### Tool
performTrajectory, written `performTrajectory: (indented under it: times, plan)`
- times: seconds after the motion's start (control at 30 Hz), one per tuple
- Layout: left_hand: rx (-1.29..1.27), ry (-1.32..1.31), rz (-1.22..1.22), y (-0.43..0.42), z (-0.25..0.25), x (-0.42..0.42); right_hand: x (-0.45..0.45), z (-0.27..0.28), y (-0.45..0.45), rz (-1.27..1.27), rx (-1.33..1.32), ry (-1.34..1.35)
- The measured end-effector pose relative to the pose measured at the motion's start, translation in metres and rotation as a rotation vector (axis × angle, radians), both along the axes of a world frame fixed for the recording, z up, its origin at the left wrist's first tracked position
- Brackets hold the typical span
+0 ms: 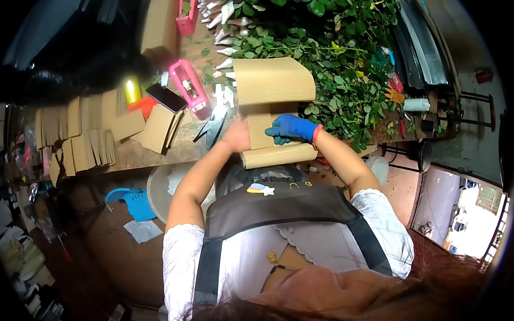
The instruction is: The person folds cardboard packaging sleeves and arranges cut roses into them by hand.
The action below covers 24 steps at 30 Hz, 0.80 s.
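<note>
A sheet of tan corrugated cardboard (275,87) lies in front of me, its far part curving up over the leafy stems. Its near part (279,156) is bent up along the table's front edge. Between the two parts, a flat smooth piece of cardboard (260,132) shows. My left hand (237,135), bare, is at the left edge of this cardboard; its fingers are too unclear to read. In a blue glove, my right hand (290,129) is over the cardboard with fingers curled in. Whatever may be between them is hidden.
Leafy green stems (333,73) with white-wrapped heads (225,50) fill the back and right. To the left are scissors (212,128), a pink tape dispenser (190,89), a phone (166,98) and stacked cardboard pieces (89,149). A blue plastic stool (135,203) stands below.
</note>
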<state>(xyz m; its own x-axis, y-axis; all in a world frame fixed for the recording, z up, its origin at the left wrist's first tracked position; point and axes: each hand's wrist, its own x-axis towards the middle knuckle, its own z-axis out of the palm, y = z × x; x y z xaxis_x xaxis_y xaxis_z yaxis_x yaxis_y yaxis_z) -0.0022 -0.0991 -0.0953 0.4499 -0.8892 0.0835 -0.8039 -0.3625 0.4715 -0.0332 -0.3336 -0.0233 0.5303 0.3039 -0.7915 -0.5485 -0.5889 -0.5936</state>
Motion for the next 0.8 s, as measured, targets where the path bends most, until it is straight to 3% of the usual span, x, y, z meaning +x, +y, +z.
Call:
performTrajectory:
  times: [0.1,0.2,0.3,0.37,0.4,0.43,0.47,0.53,0.6,0.63,0.67,0.73,0.8]
  plan:
    - [0.029,-0.223,0.05,0.042,0.011,0.005,0.003,0.004,0.0,0.036,-0.008,0.004]
    - [-0.166,-0.172,0.173,0.058,0.034,0.002,0.003,-0.004,0.002,0.034,-0.024,0.0]
    - [-0.265,-0.15,0.097,0.028,0.064,-0.002,0.0,-0.018,0.002,0.059,-0.049,-0.059]
    - [-0.274,-0.033,0.039,0.009,0.05,-0.006,0.003,0.006,0.005,0.2,-0.166,-0.111]
    - [-0.328,-0.081,0.122,0.001,0.044,-0.01,0.004,0.016,0.007,0.27,-0.228,-0.139]
    - [-0.292,-0.076,0.138,-0.002,0.047,-0.01,0.003,0.025,0.019,0.537,-0.496,-0.44]
    - [-0.256,-0.073,0.15,-0.003,0.05,-0.009,0.001,0.041,0.016,0.686,-0.525,-0.476]
    - [-0.27,-0.151,0.136,-0.005,0.053,-0.011,-0.003,0.064,0.0,0.627,-0.292,-0.75]
    - [-0.274,-0.115,0.162,-0.005,0.054,-0.014,-0.002,0.124,-0.017,-0.156,0.105,-0.695]
    - [-0.266,-0.092,0.17,-0.005,0.057,-0.015,0.009,0.117,-0.033,-0.344,0.138,-0.863]
    - [-0.261,-0.085,0.197,-0.006,0.053,-0.016,0.02,0.109,-0.045,-0.512,0.104,-1.082]
    - [-0.226,-0.103,0.197,-0.006,0.054,-0.016,0.046,0.075,-0.086,-0.399,-0.447,-1.403]
    - [-0.172,-0.095,0.206,-0.006,0.05,-0.017,0.063,0.031,-0.103,-0.072,-0.791,-1.302]
